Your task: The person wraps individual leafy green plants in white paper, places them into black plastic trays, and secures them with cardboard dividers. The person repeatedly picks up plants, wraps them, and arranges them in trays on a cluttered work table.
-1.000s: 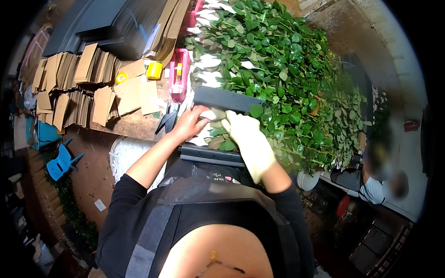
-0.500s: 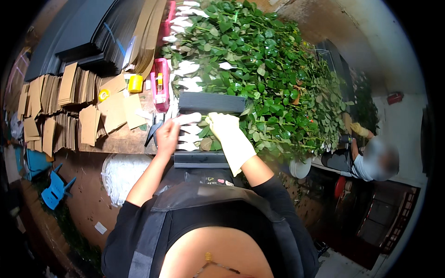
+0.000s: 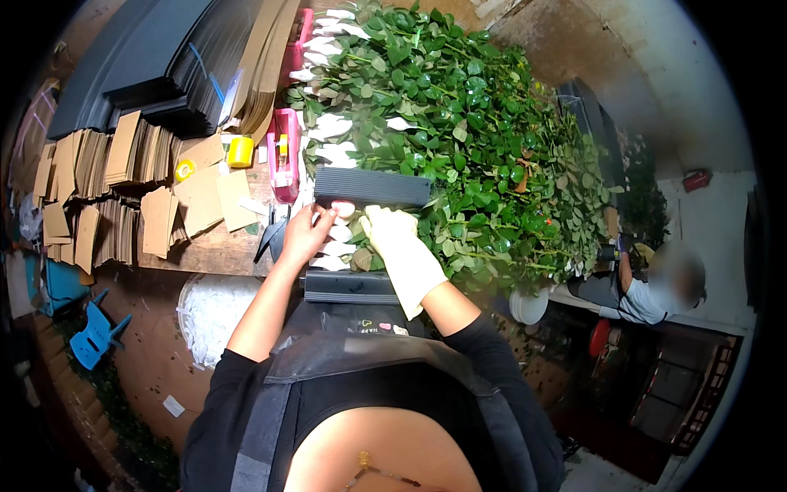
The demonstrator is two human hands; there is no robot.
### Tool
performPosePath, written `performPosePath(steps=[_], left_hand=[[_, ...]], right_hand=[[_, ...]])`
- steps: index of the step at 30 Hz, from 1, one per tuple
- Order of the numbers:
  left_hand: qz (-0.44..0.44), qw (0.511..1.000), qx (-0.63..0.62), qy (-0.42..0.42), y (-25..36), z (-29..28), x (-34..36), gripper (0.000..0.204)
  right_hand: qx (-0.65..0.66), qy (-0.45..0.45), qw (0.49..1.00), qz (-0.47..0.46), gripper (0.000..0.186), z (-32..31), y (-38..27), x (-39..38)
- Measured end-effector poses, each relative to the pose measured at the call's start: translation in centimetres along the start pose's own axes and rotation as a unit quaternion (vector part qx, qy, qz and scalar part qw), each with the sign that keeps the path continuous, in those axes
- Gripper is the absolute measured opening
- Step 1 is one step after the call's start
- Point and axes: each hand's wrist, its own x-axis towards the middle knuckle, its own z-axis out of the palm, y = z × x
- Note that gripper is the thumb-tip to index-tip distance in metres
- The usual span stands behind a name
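Left hand [image 3: 305, 234], bare: fingers curled on white-wrapped flower buds [image 3: 338, 246] lying on the wooden table [image 3: 215, 250] between two black corrugated sheets [image 3: 371, 187]. Right hand [image 3: 393, 232], pale glove: flat on the same buds, grip unclear. Leafy stems [image 3: 459, 139] beside; pink stapler [image 3: 284, 156] near

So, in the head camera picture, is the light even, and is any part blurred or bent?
Head view: light falls brightest on the green leaves and the gloved right hand; the lower left by the blue chair is dim. Straight edges of the black sheets bend toward the rim. Corners are black. The bare left hand looks sharp.
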Motion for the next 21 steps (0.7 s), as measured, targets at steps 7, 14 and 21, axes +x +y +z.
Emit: performPosePath(steps=[7, 14, 21], left_hand=[[0.015, 0.995, -0.090, 0.041, -1.8, 1.2, -0.1, 0.032], [0.005, 0.880, -0.431, 0.197, -4.0, -0.1, -1.1, 0.020], [0.087, 0.992, 0.062, 0.072, -1.7, -2.3, -2.3, 0.037]], right_hand=[[0.011, -0.037, 0.999, 0.010, 0.035, -0.2, 0.1, 0.0], [0.016, -0.077, 0.996, 0.032, 0.040, -1.4, 0.1, 0.0], [0.068, -0.053, 0.994, -0.073, 0.065, -1.4, 1.5, -1.4]])
